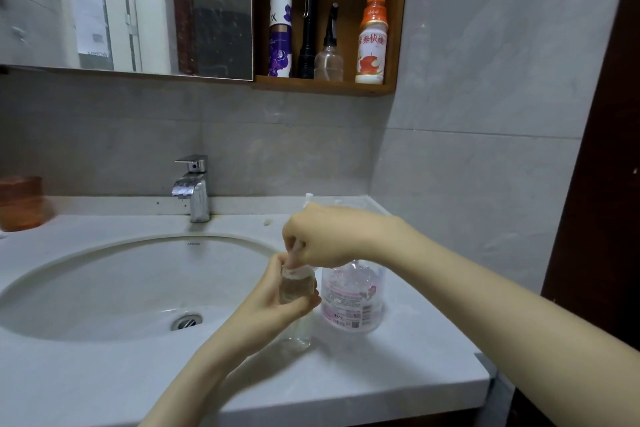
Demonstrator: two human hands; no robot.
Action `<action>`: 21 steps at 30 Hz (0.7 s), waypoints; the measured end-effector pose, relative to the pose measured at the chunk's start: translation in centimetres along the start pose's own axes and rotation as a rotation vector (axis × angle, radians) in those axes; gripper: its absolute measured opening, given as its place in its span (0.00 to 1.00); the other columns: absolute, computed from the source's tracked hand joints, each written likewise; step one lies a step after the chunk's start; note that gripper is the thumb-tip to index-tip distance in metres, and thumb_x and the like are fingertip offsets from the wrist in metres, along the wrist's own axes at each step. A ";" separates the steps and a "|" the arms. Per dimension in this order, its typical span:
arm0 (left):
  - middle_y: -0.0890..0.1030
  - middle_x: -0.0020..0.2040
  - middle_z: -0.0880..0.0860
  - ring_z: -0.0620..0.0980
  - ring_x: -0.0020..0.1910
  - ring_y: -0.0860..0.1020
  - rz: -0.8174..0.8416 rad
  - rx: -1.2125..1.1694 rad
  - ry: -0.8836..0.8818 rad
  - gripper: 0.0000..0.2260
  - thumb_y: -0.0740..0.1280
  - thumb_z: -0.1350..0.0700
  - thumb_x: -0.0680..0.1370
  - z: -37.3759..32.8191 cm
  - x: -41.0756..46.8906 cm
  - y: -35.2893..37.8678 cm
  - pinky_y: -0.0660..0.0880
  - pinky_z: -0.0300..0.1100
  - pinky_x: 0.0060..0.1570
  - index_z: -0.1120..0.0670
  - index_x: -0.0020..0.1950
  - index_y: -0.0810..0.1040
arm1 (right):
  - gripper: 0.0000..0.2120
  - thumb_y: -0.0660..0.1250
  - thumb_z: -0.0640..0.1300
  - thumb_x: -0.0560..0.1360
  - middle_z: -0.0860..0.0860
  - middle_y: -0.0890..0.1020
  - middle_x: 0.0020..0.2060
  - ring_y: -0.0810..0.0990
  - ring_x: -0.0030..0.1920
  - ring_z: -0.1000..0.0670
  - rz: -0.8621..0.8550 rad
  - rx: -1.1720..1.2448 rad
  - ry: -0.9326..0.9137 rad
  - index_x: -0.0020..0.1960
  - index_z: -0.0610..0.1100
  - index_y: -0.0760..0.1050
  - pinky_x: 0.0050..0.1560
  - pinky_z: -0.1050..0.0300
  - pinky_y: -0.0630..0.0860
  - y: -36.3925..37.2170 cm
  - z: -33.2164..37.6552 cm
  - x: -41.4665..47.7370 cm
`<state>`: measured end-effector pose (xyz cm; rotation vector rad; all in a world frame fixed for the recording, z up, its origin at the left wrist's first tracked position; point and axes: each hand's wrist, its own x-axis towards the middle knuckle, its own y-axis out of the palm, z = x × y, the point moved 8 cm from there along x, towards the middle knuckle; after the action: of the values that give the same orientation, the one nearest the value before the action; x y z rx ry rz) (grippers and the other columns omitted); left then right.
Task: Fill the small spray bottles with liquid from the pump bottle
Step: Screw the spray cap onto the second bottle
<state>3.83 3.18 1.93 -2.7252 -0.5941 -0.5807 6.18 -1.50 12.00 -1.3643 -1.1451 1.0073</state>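
Head view: two hands are working over the worktop (398, 374), between the basin (104, 288) and its right edge. The left hand (273, 302) is gripping one small spray bottle (296, 288), fingers curled round its body, lifted off the worktop. The right hand (322, 239) is pinching that bottle's top from above, fingertips closed. One pump bottle (353, 302) is standing just beside it, toward the right edge. A second small clear bottle (299, 336) is standing beneath the left hand. The front edge and front right corner are lying well apart from all three bottles.
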 end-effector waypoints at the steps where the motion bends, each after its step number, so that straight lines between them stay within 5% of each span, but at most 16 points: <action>1: 0.75 0.40 0.46 0.43 0.42 0.74 0.003 0.003 0.004 0.19 0.69 0.57 0.69 -0.1 0.1 0.0 0.74 0.37 0.44 0.58 0.57 0.67 | 0.13 0.62 0.51 0.78 0.45 0.81 0.43 0.80 0.38 0.45 -0.022 -0.033 0.011 0.52 0.41 0.77 0.29 0.59 0.69 -0.1 0.0 0.1; 8: 0.76 0.43 0.48 0.43 0.44 0.75 0.020 -0.032 -0.005 0.18 0.68 0.57 0.70 -0.2 -0.1 0.3 0.74 0.38 0.48 0.57 0.56 0.67 | 0.04 0.64 0.47 0.77 0.49 0.75 0.44 0.76 0.44 0.44 -0.007 0.055 -0.012 0.48 0.46 0.72 0.35 0.56 0.70 0.1 -0.1 -0.7; 13: 0.74 0.43 0.47 0.43 0.43 0.73 0.008 0.033 0.028 0.18 0.69 0.51 0.70 -0.5 0.0 0.2 0.73 0.37 0.47 0.54 0.55 0.67 | 0.09 0.63 0.44 0.76 0.45 0.80 0.49 0.78 0.46 0.43 -0.104 0.071 0.055 0.50 0.38 0.75 0.36 0.56 0.70 0.1 -0.1 -0.5; 16: 0.72 0.43 0.50 0.39 0.40 0.71 -0.020 0.075 0.044 0.14 0.67 0.55 0.72 -0.7 0.1 0.5 0.72 0.34 0.44 0.53 0.54 0.66 | 0.08 0.62 0.41 0.75 0.44 0.76 0.45 0.75 0.42 0.43 -0.177 0.050 0.122 0.51 0.38 0.75 0.31 0.59 0.66 0.0 -0.4 -0.5; 21: 0.70 0.42 0.49 0.33 0.35 0.71 -0.057 0.177 0.059 0.15 0.66 0.65 0.77 -1.4 0.2 0.9 0.71 0.30 0.40 0.52 0.52 0.62 | 0.08 0.66 0.45 0.73 0.45 0.81 0.45 0.80 0.43 0.45 -0.194 0.136 0.139 0.47 0.41 0.75 0.37 0.58 0.72 0.4 -1.1 -0.6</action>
<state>3.94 1.97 3.07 -2.5243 -0.6770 -0.5899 7.13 -2.33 11.75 -1.1726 -1.0629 0.8230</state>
